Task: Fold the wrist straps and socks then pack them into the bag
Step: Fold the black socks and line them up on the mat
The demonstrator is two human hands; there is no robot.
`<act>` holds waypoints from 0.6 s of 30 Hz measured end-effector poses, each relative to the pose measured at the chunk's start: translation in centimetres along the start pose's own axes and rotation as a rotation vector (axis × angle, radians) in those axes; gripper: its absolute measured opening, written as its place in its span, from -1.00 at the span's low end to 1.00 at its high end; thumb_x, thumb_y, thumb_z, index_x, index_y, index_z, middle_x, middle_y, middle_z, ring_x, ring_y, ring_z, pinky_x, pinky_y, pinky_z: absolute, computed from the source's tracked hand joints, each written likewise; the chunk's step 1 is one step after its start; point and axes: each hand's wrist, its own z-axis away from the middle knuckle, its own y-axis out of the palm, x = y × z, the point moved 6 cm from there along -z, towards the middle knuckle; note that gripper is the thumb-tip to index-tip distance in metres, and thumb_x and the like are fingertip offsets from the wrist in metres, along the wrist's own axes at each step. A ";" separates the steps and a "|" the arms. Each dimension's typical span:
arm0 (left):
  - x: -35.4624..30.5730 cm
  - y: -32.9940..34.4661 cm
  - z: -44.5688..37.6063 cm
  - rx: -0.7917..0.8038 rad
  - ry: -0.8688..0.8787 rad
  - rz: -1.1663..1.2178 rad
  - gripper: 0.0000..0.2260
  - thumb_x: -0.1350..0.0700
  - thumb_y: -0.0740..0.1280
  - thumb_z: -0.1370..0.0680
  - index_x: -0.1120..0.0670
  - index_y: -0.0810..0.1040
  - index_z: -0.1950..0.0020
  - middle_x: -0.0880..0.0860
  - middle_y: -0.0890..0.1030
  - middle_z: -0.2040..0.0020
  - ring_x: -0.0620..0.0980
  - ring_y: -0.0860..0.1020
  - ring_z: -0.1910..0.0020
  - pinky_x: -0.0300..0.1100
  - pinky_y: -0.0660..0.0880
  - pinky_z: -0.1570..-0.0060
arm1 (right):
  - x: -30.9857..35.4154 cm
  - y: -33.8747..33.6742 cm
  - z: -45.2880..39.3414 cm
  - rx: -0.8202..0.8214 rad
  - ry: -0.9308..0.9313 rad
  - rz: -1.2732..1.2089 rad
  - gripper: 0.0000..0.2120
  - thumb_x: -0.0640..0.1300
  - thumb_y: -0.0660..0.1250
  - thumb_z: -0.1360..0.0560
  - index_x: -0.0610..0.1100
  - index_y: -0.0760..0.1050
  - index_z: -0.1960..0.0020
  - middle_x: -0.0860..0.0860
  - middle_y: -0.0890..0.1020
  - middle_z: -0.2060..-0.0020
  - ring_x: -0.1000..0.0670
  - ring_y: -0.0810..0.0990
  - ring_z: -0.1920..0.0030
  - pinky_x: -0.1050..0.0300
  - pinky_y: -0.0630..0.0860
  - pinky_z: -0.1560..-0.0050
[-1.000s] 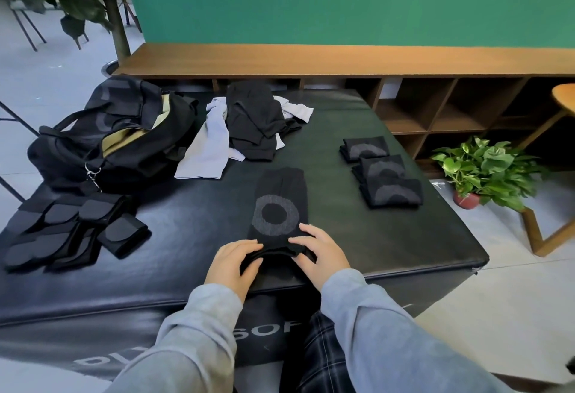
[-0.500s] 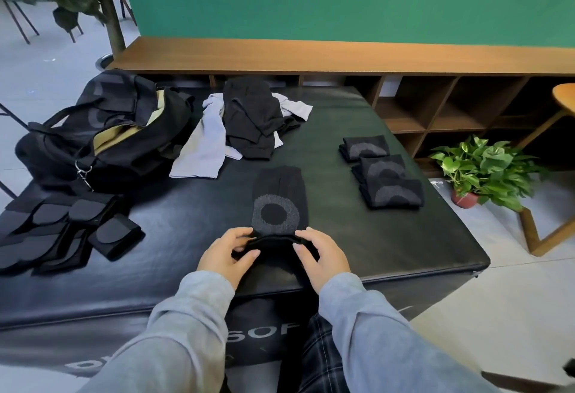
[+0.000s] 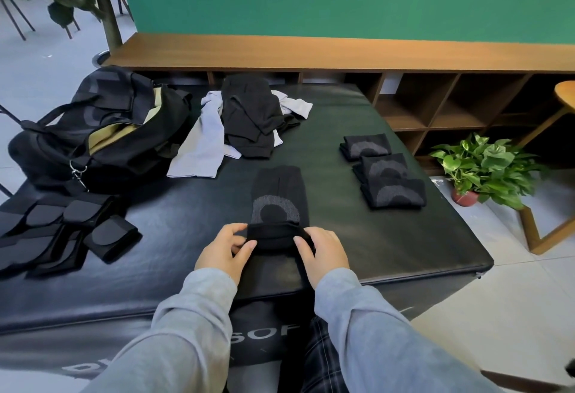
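Observation:
A black sock with a grey ring pattern (image 3: pixel 278 196) lies lengthwise on the black padded table (image 3: pixel 389 237). Its near end is lifted and rolled over toward the ring. My left hand (image 3: pixel 222 251) pinches that end's left corner; my right hand (image 3: pixel 323 251) pinches its right corner. Three folded socks (image 3: pixel 384 171) sit in a row at the right. A pile of unfolded black and grey socks (image 3: pixel 239 125) lies at the back. The open black bag (image 3: pixel 99 131) stands at the back left. Black wrist straps (image 3: pixel 62 237) lie in front of it.
A wooden shelf unit (image 3: pixel 435 106) runs behind the table under a green wall. A potted plant (image 3: pixel 479 168) stands on the floor at the right, beside a wooden stool leg (image 3: pixel 547 231). The table's front edge is just under my forearms.
Both hands have lifted the sock's near end off the table and carried it forward, so it now covers the lower part of the grey ring.

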 end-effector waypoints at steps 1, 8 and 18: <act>0.0 0.1 -0.1 -0.006 -0.005 -0.015 -0.70 0.01 0.33 -0.52 -0.07 0.43 -0.25 -0.19 0.58 0.11 -0.15 0.53 0.10 -0.15 0.47 0.00 | 0.0 0.0 -0.2 0.005 0.003 0.003 -0.75 -0.02 0.15 -0.61 -0.14 0.48 -0.14 0.02 0.55 -0.01 0.02 0.38 -0.13 0.31 0.25 -0.03; -0.4 0.0 -0.2 -0.051 -0.030 -0.125 -0.74 -0.06 0.26 -0.56 -0.08 0.39 -0.23 -0.19 0.56 0.07 -0.12 0.50 0.11 -0.23 0.34 0.14 | -0.1 0.0 -0.6 0.002 0.051 -0.010 -0.75 0.03 0.12 -0.61 -0.12 0.43 0.04 0.09 0.45 0.16 0.04 0.34 0.02 0.23 0.23 0.08; -1.2 0.2 -0.5 -0.068 -0.043 -0.247 -0.82 -0.11 0.17 -0.58 -0.06 0.36 -0.11 -0.23 0.51 0.13 -0.09 0.48 0.18 -0.20 0.33 0.19 | -0.5 -0.1 -0.8 -0.082 0.117 -0.024 -0.73 -0.01 0.19 -0.59 -0.13 0.31 0.22 0.08 0.37 0.24 0.01 0.35 0.14 0.25 0.18 0.19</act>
